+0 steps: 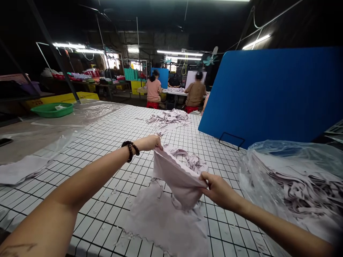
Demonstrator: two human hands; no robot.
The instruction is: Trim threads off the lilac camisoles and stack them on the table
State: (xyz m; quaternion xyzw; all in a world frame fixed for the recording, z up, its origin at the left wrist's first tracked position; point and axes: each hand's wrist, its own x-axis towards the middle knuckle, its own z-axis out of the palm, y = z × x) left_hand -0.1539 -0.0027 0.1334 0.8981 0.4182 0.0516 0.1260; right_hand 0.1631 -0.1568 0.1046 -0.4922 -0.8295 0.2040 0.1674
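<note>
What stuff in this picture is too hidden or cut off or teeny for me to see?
All in the head view:
Left hand: some fingers are hidden behind the hand itself and the held cloth.
Bagged fabric: cut off by the right edge.
Dark flat object: cut off by the left edge.
Distant pale pieces: too small.
Space behind the blue board: blocked by it.

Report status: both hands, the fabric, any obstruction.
Left hand and right hand gripping pale fabric piece by its upper edge. Piece raised, spread between hands. More fabric lying below; nothing seen blocking either hand.
</note>
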